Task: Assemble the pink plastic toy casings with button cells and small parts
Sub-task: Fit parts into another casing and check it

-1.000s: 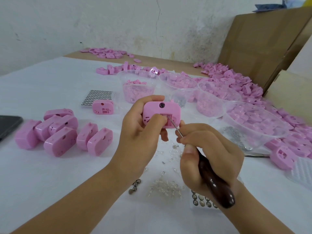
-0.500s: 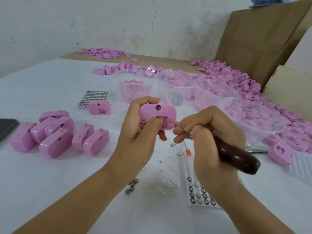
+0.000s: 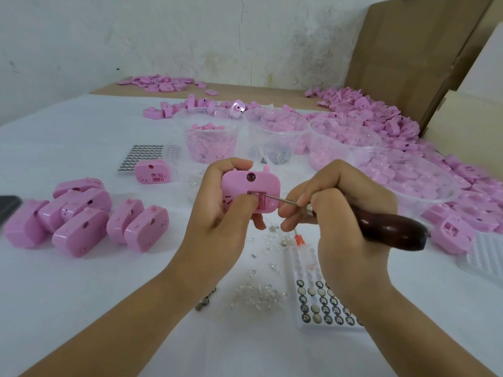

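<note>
My left hand [image 3: 220, 210] grips a pink toy casing [image 3: 255, 183] upright above the table, thumb pressed on its open battery slot. My right hand [image 3: 334, 208] holds a tool with a dark wooden handle [image 3: 386, 227]; its thin metal shaft [image 3: 280, 199] points left into that slot. Below the hands lie a white tray of button cells [image 3: 324, 308], a scatter of clear small parts [image 3: 261, 295] and a few loose cells [image 3: 205, 302].
Several finished pink casings [image 3: 81, 221] lie at left, one more casing [image 3: 152, 172] by a sheet of button cells [image 3: 141, 156]. Clear tubs of pink parts [image 3: 209, 140] stand behind, one large tub [image 3: 408, 175] at right. A phone edge [image 3: 8, 205] shows far left. Cardboard [image 3: 413, 55] leans at back right.
My right hand swung the tool from pointing up at the casing to lying nearly level, handle out to the right. The left hand kept hold of the casing.
</note>
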The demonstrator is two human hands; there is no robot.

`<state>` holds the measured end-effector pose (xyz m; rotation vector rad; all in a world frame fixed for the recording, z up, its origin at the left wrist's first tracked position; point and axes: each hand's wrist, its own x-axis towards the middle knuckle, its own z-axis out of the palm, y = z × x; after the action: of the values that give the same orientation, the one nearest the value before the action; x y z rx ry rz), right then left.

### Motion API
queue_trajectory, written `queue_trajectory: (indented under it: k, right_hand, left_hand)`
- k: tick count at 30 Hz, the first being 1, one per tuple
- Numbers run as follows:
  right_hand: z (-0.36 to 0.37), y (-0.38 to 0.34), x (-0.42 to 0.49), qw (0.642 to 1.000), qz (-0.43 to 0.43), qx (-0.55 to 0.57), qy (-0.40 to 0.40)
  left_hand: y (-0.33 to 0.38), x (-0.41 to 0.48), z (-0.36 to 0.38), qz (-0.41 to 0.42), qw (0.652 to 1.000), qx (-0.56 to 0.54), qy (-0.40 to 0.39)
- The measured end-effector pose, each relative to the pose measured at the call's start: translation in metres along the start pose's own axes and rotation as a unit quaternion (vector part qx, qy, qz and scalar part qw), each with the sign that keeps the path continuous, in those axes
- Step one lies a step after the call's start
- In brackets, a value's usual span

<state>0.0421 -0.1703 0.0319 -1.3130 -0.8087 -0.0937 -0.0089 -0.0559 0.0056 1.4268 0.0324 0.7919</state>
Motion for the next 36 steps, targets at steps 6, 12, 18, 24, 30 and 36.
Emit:
queue_trajectory:
  k: [6,12,18,24,30,36]
  right_hand:
    - [0.0002,-0.0026,0.0011,1.000,0.028,0.004,0.003]
    - [0.0006,-0.0031,0.0015,0.999,0.042,0.009,0.006]
    - [0.0007,-0.0036,0.0025,0.999,0.041,0.020,0.002]
    - [0.0007,-0.0029,0.0008,0.999,0.021,0.024,0.006]
    - [0.0048,-0.0036,-0.0010,0.999,0.031,0.029,0.020]
    - [0.0059,-0.0077,-0.0036,0.999,-0.002,0.016,0.032]
  left_hand:
    - [-0.0025,-0.0001,0.0018,0.001,1.000,0.001,-0.003]
    - [-0.0025,-0.0005,0.0025,0.003,1.000,-0.003,0.002]
    - [-0.0027,-0.0014,0.0028,0.007,1.000,-0.011,-0.002]
    - [-0.0029,-0.0020,0.0035,0.013,1.000,-0.017,-0.004]
    - [-0.0052,0.0027,0.0015,-0.001,0.999,-0.042,0.006]
    - [-0.0038,0.0040,0.0020,0.017,0.999,-0.048,0.008]
